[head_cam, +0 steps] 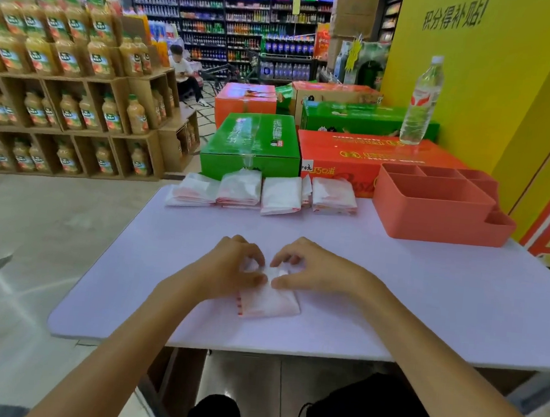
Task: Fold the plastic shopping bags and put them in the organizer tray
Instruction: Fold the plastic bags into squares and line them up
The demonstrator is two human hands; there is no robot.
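Broadly spread across the lower view: a pale lilac table, with shelving full of orange juice bottles off to the left and a yellow wall rising at the right. Beyond the table's far edge, stacked cartons: a green box at centre, an orange box to its right, more of both behind. Standing on the orange box, upright, a clear water bottle with a red label.

On the table's far right corner, touching nothing else, a coral organizer tray with several compartments, all showing bare inner walls. Lined along the far edge, left of the tray, four folded bags in white plastic with red print, side by side and nearly touching, well apart from the hands.

Near the table's middle, closer to the near edge, a partly folded plastic bag, white with red markings, flat on the surface. At its upper end, both hands close together. Left hand curled, thumb and fingertips pinching the bag's upper left fold. Right hand likewise curled, thumb and fingers pinching the upper right part of the same bag. Thumbs nearly meeting over the crumpled top edge; lower portion of the bag lying uncovered toward the near edge.
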